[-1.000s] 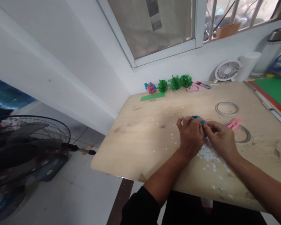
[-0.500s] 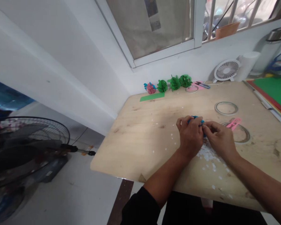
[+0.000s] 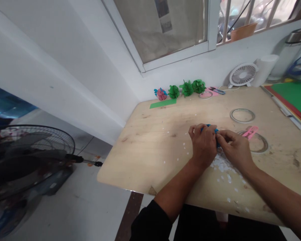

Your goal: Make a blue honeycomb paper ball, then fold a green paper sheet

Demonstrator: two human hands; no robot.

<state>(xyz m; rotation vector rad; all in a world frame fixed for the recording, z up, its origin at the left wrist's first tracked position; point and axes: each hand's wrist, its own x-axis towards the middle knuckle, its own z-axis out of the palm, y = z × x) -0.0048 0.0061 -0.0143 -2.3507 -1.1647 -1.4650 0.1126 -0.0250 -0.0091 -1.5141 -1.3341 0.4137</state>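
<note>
Fingers of the left hand curl over a blue paper piece and grip it from the left, while the right hand closes thumb and forefinger in a pinch at its right edge. The piece sits between the two hands, toward the right of the bench; it is mostly covered by knuckles, so its exact shape cannot be told. This split hold looks sensible: the broad left grip probably steadies the paper, leaving the right fingertips free for fine work at one edge.

White scraps lie thickest just on the near side of the hands, likely because bits drop there. Beyond the right hand, a near tape roll lies flat with a pink clip-like tool across it, and a far tape roll rests farther back, both seemingly placed within easy reach. Three green paper balls and a pink-and-blue paper ball line the wall at the far side, perhaps to protect them from crushing, with a green paper strip in front.
</note>
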